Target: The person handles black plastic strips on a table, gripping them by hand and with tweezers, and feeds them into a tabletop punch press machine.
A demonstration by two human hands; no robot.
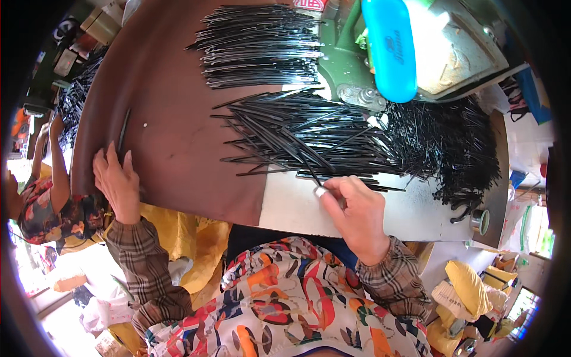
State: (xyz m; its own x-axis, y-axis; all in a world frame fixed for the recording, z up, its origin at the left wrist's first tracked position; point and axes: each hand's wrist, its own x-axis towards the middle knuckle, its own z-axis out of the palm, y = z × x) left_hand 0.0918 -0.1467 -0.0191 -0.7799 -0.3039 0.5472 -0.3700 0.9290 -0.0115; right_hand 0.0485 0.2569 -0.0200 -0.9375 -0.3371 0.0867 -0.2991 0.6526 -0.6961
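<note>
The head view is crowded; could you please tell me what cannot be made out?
All in the head view:
Single black strip, near end: hidden by the left hand.
Held strip, lower end: hidden by the right hand.
Green machine, top: cut off by the upper edge.
Co-worker, head: mostly cut off by the dark rim.
Tangled black pile, count: too many strips overlap.
</note>
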